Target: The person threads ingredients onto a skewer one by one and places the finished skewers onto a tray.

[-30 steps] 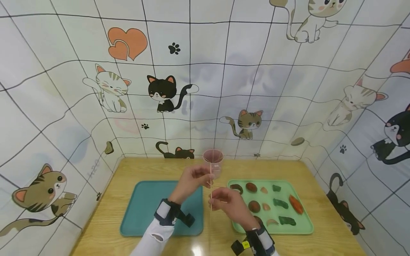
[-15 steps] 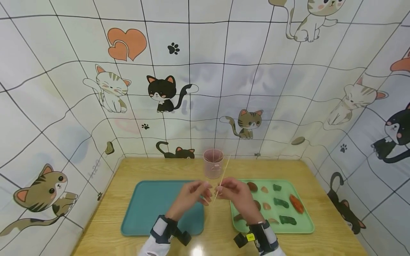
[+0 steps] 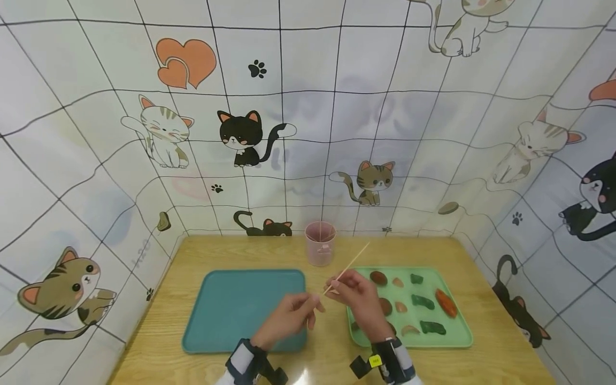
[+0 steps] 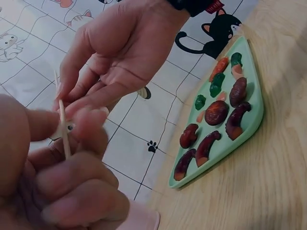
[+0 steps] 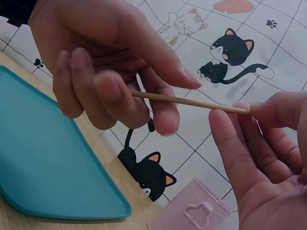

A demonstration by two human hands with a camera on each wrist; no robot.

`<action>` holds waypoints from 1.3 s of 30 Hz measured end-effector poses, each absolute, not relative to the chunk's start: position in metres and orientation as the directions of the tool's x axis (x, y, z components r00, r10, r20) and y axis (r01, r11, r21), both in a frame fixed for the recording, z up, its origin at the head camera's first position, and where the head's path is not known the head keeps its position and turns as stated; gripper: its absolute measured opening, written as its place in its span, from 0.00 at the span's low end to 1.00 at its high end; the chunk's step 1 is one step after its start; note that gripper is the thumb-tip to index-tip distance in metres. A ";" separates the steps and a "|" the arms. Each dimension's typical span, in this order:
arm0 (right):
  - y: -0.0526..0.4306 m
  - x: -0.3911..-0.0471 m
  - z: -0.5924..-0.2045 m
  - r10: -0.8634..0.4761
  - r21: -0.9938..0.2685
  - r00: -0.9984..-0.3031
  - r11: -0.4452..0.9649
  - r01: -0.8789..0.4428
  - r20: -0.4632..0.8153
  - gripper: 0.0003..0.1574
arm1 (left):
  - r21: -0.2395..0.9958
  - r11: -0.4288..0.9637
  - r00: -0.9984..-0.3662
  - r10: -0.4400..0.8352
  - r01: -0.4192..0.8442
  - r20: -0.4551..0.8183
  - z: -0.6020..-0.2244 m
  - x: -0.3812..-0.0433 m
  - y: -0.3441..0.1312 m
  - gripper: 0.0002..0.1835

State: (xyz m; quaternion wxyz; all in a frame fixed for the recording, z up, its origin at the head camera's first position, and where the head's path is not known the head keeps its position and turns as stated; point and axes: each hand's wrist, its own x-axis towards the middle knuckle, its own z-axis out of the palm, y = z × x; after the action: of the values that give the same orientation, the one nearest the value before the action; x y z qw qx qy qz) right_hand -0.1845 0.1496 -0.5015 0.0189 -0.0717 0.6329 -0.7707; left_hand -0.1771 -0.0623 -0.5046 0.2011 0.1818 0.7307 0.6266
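Note:
My right hand (image 3: 360,302) pinches a thin wooden skewer (image 3: 355,259) near its lower end, between thumb and fingers. The skewer slants up to the right in the head view. My left hand (image 3: 287,320) is beside that lower end, over the right edge of the teal tray (image 3: 236,299). In the right wrist view, the left thumb stands off the skewer (image 5: 192,102), whose end passes among the loosely bent left fingers. The left wrist view also has the skewer (image 4: 63,120) running between left thumb and forefinger, which are apart.
A pink cup (image 3: 319,251) stands at the back of the wooden table (image 3: 149,342). The light green tray (image 3: 457,334) at right carries several food-like pieces: dark purple curved ones, brown lumps, green ones and an orange one (image 3: 446,303). Cat-print cloth walls (image 3: 308,117) enclose the table.
The skewer has gone from upright before both hands to slanting up rightward in the right hand. The left hand has come off it and moved down toward me.

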 end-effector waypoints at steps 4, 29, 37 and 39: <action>0.145 -0.183 -0.507 -0.117 -0.977 -0.991 -0.210 -0.043 0.069 0.17 | 0.984 0.171 -0.855 0.515 0.042 -0.054 -0.507 -0.174 -0.063 0.23; 0.153 -0.179 -0.505 -0.292 -0.995 -0.951 -0.019 -0.102 0.103 0.26 | 0.973 0.222 -0.901 0.431 0.062 -0.040 -0.515 -0.162 -0.077 0.21; 0.178 -0.194 -0.500 -0.202 -0.934 -0.969 0.297 -0.200 0.143 0.25 | 0.968 0.248 -0.918 0.391 0.039 -0.063 -0.518 -0.164 -0.089 0.21; 0.185 -0.202 -0.504 -0.182 -0.921 -0.973 0.337 -0.195 0.140 0.25 | 0.967 0.252 -0.921 0.385 0.037 -0.065 -0.518 -0.165 -0.093 0.21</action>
State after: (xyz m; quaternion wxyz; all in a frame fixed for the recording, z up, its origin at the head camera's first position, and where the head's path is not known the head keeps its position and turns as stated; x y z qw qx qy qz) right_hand -0.2025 0.1853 -0.5036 -0.0058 -0.1155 0.8177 -0.5639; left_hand -0.1647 -0.0926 -0.5179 0.1459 0.1356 0.7775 0.5965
